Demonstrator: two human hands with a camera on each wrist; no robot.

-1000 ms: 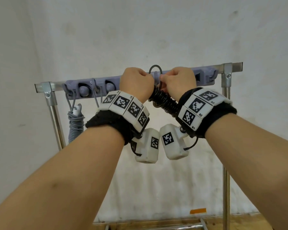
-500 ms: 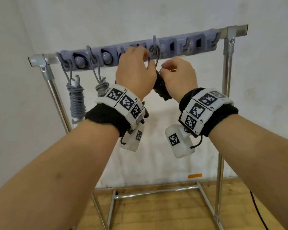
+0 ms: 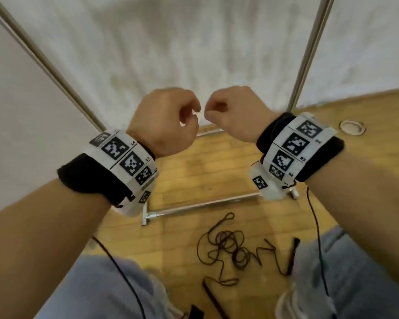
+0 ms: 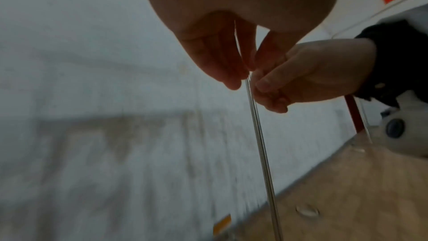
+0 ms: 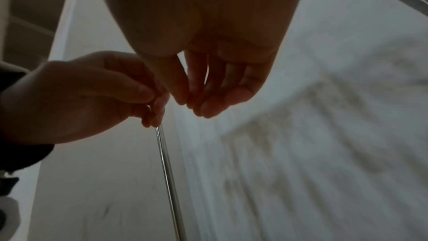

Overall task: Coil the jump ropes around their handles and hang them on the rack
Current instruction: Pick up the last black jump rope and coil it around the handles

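A loose black jump rope [image 3: 233, 247] lies tangled on the wooden floor between my feet, one black handle [image 3: 293, 254] at its right and another [image 3: 211, 293] nearer me. My left hand [image 3: 168, 120] and right hand [image 3: 235, 113] hang side by side in the air well above it, fingers loosely curled, holding nothing. The wrist views show the same: the left hand [image 4: 231, 52] and the right hand [image 5: 220, 83] are empty, with a rack upright [image 4: 261, 144] behind the fingertips. The rack's hook bar and the hung ropes are out of view.
The rack's metal uprights [image 3: 44, 63] [image 3: 306, 54] rise at left and right, and its base bar [image 3: 200, 204] lies on the floor ahead. A round floor fitting [image 3: 351, 127] sits at the right. Thin cables [image 3: 316, 226] hang from my wrists. My jeans-clad legs [image 3: 101, 288] frame the rope.
Both hands have let go of the coiled black rope at the rack's hook and dropped away from the bar. The head view has swung down to the floor.
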